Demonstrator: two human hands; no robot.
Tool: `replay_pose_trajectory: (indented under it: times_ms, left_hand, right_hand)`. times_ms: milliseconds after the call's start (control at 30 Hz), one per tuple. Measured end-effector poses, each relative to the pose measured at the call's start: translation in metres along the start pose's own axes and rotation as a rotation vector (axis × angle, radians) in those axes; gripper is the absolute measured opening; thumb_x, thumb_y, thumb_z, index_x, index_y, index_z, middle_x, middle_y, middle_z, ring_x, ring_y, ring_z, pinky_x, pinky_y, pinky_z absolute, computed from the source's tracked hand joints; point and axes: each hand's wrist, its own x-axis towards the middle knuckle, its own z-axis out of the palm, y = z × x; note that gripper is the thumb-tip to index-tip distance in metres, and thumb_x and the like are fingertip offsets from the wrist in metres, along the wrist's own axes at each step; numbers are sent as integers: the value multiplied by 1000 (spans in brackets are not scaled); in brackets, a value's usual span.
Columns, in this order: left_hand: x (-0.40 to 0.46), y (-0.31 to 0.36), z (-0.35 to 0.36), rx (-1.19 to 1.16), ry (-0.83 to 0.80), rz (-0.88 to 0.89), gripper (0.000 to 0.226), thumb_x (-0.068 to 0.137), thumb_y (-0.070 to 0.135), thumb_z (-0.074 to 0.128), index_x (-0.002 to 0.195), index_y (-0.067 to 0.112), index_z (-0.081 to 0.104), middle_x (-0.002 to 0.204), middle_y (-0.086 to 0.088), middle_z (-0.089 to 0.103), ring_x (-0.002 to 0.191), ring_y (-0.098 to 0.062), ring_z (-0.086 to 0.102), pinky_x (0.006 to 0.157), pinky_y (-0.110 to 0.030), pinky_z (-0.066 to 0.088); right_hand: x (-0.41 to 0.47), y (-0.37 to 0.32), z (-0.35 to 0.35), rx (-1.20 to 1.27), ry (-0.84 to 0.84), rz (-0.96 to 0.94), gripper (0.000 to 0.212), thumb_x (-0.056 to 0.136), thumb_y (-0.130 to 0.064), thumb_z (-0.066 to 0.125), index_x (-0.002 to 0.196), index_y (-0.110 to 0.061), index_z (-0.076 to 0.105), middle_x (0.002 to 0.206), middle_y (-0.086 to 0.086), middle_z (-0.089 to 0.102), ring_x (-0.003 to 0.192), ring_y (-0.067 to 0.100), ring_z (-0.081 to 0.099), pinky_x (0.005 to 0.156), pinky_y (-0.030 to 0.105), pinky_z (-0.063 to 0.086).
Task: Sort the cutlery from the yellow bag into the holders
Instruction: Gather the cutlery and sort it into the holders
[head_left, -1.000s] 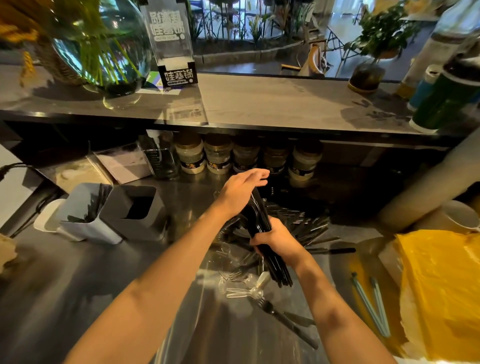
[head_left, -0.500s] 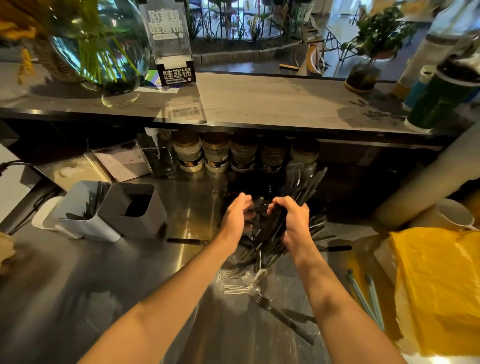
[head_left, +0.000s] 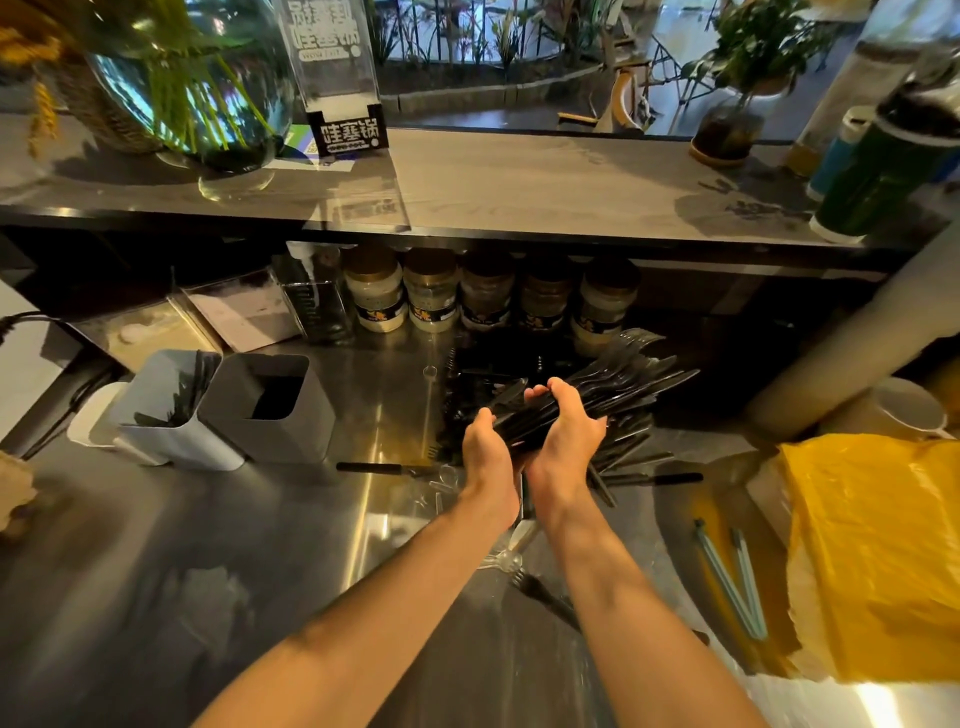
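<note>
Gripping one thick bundle of black plastic forks (head_left: 587, 395) between them, the left hand (head_left: 485, 452) and the right hand (head_left: 563, 441) sit side by side above the brushed steel counter (head_left: 260, 545). Both have their fingers curled round the bundle's handle end. Its long axis runs from the hands up and to the right, tines fanning out toward the far right, above a loose heap of black cutlery (head_left: 618, 457) lying on the counter beneath.

The two holders stand well apart from the bundle, to the left: a dark grey square holder (head_left: 270, 415), which looks empty, and touching it on its left a pale blue-grey square holder (head_left: 166, 410) with some dark cutlery already inside. The left hand is the nearer one to them, so the bundle would have to swing leftward and tip upright, handles down, to drop in. The crumpled yellow plastic bag (head_left: 872, 561) lies at the right edge, with two pale blue straws (head_left: 727, 582) beside it.
</note>
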Motion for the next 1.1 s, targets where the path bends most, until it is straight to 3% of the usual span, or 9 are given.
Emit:
replay_pose_trajectory:
  times_ms: [133,233,367,467,567,767,867,967,1100]
  left_hand:
    - [-1,-1,-9,112,-18,-1,41,107,39,35,124,8,56,112,-19,68,90,-25,67,70,-32,54]
    - [0,-2,-31,295,-81,-104,54,103,54,33,111,8,61,95,-13,69,83,-23,64,71,-34,52]
    - [5,15,-57,462,-186,-118,65,98,65,33,115,11,66,118,-12,69,109,-26,65,81,-38,52]
    - [1,42,-65,475,-397,-9,55,94,64,44,126,24,64,123,-6,69,118,-19,63,93,-36,52]
    - [-6,67,-79,803,-485,54,53,90,58,59,133,29,53,125,3,64,118,-13,59,103,-33,45]
    - [0,101,-114,1042,-475,6,38,86,34,76,110,15,53,101,-10,71,84,-23,72,78,-39,60]
    - [5,112,-126,989,-459,21,25,87,17,73,106,13,58,90,-18,70,66,-24,70,67,-39,60]
    - [8,121,-140,904,-436,18,23,87,7,68,107,14,58,88,-21,71,64,-30,70,67,-43,62]
    - [9,138,-161,874,-434,-29,23,88,11,70,106,11,55,83,-15,71,62,-24,69,51,-31,53]
  right_hand:
    - [-4,2,-2,-55,5,18,45,86,0,67,128,-4,50,67,3,63,60,17,63,58,31,55]
    - [1,0,-4,-210,-52,50,45,84,1,69,123,-9,48,62,2,61,57,15,61,55,30,52]
    - [0,-2,-2,-478,-280,159,9,86,2,63,89,-2,56,62,10,53,51,20,55,50,30,49]
    - [-15,11,5,-483,-370,193,14,88,1,61,74,-3,60,62,10,59,56,22,60,56,30,53]
    - [-26,28,16,-350,-342,228,18,87,2,59,71,0,68,74,15,71,71,25,71,71,37,58]
    - [-50,59,35,-335,-460,236,9,76,-8,66,79,0,68,86,15,69,104,32,71,81,34,58]
    - [-58,78,45,-298,-463,295,19,88,-2,60,72,-2,70,83,13,70,104,33,69,79,35,58]
    - [-61,97,55,-272,-493,399,9,80,-9,70,77,-1,72,105,24,68,106,31,69,86,40,56]
    - [-65,112,67,-361,-564,464,13,75,-17,71,78,-5,76,104,21,72,102,29,70,90,42,54]
